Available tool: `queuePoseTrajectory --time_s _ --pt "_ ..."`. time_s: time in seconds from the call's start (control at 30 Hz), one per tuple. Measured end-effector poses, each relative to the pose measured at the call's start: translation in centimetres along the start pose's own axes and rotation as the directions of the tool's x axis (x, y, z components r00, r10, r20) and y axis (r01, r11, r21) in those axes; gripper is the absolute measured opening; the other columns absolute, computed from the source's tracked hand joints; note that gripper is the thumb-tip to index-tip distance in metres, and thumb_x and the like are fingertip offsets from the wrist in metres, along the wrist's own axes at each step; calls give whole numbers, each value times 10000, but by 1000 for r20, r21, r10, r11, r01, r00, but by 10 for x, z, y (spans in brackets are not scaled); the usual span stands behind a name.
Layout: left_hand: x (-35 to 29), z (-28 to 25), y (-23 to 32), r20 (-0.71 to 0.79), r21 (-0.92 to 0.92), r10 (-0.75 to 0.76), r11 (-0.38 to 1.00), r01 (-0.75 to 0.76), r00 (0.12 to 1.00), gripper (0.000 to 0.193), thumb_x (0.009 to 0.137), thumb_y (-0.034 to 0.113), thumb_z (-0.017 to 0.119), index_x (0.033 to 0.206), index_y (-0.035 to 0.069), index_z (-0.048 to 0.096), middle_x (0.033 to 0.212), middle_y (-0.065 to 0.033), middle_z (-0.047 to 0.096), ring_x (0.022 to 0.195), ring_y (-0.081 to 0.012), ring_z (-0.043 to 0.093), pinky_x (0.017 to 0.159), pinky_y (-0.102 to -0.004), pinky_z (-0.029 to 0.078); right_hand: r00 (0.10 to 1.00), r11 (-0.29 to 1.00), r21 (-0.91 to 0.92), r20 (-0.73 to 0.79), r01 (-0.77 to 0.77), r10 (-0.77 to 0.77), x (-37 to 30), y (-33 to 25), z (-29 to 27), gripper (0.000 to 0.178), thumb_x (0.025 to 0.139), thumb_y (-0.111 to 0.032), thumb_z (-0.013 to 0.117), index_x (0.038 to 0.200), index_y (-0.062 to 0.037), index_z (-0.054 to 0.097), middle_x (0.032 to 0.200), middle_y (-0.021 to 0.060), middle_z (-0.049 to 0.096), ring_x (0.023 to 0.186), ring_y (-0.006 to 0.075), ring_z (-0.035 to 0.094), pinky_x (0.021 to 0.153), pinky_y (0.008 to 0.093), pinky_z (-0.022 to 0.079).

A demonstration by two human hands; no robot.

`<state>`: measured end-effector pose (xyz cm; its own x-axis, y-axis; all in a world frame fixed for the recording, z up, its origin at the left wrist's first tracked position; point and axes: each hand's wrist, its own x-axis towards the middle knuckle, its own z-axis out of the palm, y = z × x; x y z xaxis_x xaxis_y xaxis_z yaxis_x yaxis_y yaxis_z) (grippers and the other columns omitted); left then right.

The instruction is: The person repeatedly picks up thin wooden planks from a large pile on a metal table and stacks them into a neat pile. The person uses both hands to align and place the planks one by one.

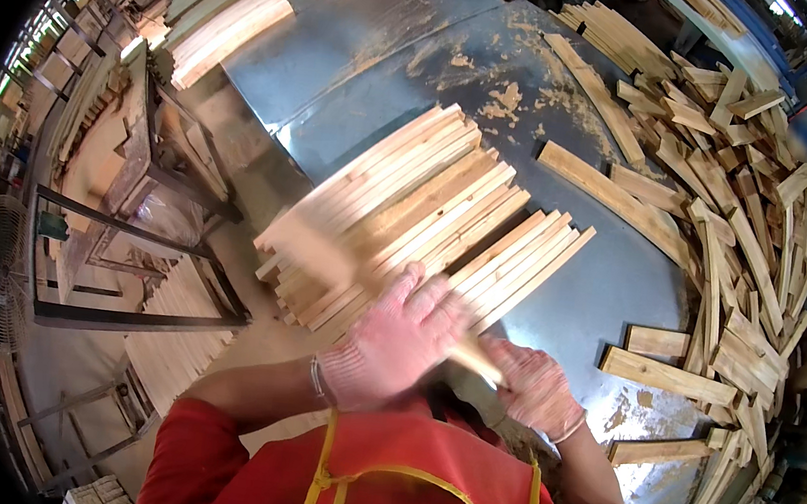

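Note:
A pale wooden strip (319, 254), smeared by motion, runs slantwise across in front of me. My left hand (401, 340), in a pinkish knit glove, lies over its middle with the fingers curled round it. At the strip's right end my right hand (538, 389), gloved and slightly blurred, is closed on it. Just beyond, a stack of wooden strips (445, 202) lies side by side at the metal table's edge, with a dark gap in the row. The strip and my left hand cover part of this stack.
A heap of loose wooden pieces (730, 222) covers the right side of the metal table (363, 86). Sawdust and shavings (508, 99) lie across its far part. To the left stand a dark metal frame (133, 325), more stacked boards (224, 29) and a fan (0, 273).

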<state>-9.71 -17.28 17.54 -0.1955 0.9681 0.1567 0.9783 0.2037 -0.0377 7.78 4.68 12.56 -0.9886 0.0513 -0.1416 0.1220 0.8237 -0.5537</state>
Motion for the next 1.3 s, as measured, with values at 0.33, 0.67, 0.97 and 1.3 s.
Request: queuePoseTrajectory --time_s 0.33,0.67,0.97,1.3 --pt "10 74 -112 559 -238 -439 727 644 703 580 899 499 646 1303 83 673 1380 -213 648 1254 -415 622 1075 -489 484 887 847 435 -195 -304 419 7 122 45 842 915 -426 809 1580 -44 460 1227 221 722 1116 397 704 980 484 561" --pt "-41 164 -108 352 -107 -719 605 789 599 910 898 643 651 1642 183 402 1541 -229 506 1350 -400 541 1111 -522 433 861 676 534 339 -508 379 112 93 115 572 1055 -517 570 1137 24 734 949 189 773 974 359 749 933 469 562" --pt "-31 91 -235 390 -401 -592 580 709 705 749 925 402 700 1550 40 503 1236 -226 674 1125 -398 675 921 -517 558 769 170 850 343 -499 540 242 20 116 466 945 -338 779 1251 -4 672 1019 139 746 761 263 751 601 379 640" --pt "-49 107 -542 568 -351 -576 476 806 588 856 971 406 674 1680 73 329 1645 -201 474 1508 -292 483 1267 -349 374 789 191 848 345 -495 509 407 -64 116 507 943 -340 778 1318 -28 640 1121 118 713 873 221 725 675 364 642"
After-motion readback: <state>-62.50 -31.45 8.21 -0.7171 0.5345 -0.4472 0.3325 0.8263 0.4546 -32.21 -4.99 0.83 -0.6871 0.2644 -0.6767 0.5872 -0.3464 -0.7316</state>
